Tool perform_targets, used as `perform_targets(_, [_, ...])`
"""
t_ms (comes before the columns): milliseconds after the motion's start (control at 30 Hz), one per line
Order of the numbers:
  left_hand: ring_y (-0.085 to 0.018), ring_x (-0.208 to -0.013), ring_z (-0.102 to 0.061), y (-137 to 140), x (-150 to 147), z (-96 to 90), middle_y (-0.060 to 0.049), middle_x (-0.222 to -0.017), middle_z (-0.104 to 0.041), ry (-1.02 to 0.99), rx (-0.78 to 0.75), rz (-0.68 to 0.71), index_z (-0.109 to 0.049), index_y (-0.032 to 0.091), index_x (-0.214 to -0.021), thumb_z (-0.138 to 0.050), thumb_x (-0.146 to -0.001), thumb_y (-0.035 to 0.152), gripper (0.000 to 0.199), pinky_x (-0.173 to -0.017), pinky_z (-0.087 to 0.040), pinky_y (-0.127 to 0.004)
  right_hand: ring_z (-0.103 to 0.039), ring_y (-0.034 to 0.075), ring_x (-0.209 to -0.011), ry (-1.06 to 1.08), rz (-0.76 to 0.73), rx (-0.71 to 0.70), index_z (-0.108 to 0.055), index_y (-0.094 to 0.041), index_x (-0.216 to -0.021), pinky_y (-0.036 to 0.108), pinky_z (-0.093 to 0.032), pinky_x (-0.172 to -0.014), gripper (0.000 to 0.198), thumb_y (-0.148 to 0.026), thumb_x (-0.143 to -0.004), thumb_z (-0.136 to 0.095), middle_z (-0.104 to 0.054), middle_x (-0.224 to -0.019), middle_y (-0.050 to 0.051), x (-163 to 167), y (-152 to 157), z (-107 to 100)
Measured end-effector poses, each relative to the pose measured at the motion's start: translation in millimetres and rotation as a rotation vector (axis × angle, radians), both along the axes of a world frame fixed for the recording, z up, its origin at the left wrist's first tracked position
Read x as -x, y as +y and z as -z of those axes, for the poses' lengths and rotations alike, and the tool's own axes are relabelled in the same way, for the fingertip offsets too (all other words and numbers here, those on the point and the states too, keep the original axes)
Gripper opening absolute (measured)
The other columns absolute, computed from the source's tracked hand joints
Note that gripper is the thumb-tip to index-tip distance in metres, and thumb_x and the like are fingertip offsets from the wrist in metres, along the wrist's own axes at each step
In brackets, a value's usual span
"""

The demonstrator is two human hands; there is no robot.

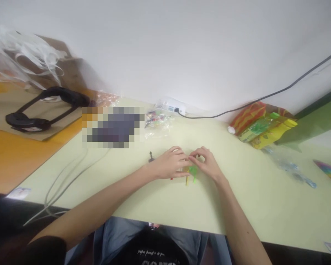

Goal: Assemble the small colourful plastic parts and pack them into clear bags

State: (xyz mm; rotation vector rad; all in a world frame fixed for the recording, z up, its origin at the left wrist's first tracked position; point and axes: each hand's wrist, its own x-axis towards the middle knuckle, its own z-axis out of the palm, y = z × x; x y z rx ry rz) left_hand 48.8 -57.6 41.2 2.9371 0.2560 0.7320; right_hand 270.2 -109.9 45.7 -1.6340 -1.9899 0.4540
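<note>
My left hand is palm down just above the table, its fingers stretched out and slightly apart over some small coloured pieces. My right hand is closed in a pinch, thumb against index finger, close to the left fingertips; anything between them is too small to make out. Below the two hands a green piece and a thin yellow piece show in part. A bit of red peeks out under my left hand. Beside the left wrist is a small black pointed piece.
Behind the hands lie clear bags of colourful bits and a power strip with a dark cable. A blurred-out dark object and a black frame are left. Bottles and a rainbow-striped item are right.
</note>
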Motion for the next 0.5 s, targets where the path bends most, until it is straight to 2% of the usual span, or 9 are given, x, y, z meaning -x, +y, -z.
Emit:
perform_targets(167, [-0.023,-0.108,-0.061,-10,-2,18.1,-0.005,-0.11,-0.073,0.064,-0.027,0.004,-0.072,0.024,-0.11,-0.063,-0.099,0.042,0.023,-0.11,-0.039,-0.043,-0.058,0.026,-0.111,-0.023,-0.105,0.036,-0.077,-0.024,-0.091,0.043,-0.038,-0.101,0.023,-0.039,-0.096,-0.06,-0.074,-0.11,0.008,-3,-6,3])
perform_targets(300, [-0.021,-0.107,-0.061,-13,7,19.2,-0.004,-0.111,-0.074,0.058,-0.013,-0.015,-0.072,0.024,-0.11,-0.064,-0.099,0.036,0.018,-0.109,-0.039,-0.042,-0.056,0.026,-0.116,-0.032,-0.158,0.076,-0.078,-0.026,-0.093,0.045,-0.033,-0.105,0.02,-0.038,-0.094,-0.062,-0.071,-0.118,0.007,-1,-6,5])
perform_targets(400, [-0.021,-0.103,-0.062,-13,13,16.0,-0.005,-0.106,-0.074,0.017,0.023,-0.013,-0.073,0.023,-0.108,-0.067,-0.098,0.037,0.018,-0.107,-0.041,-0.04,-0.056,0.026,-0.114,-0.071,-0.161,0.092,-0.077,-0.027,-0.096,0.046,-0.028,-0.106,0.019,-0.039,-0.094,-0.062,-0.073,-0.109,0.005,4,-9,6])
perform_targets(500, [-0.02,-0.099,-0.063,-10,18,13.9,-0.006,-0.104,-0.074,-0.11,0.112,-0.038,-0.073,0.022,-0.11,-0.065,-0.099,0.041,0.024,-0.101,-0.045,-0.038,-0.057,0.025,-0.107,-0.124,-0.138,0.106,-0.075,-0.026,-0.095,0.046,-0.026,-0.105,0.018,-0.037,-0.094,-0.06,-0.073,-0.095,0.004,11,-10,7])
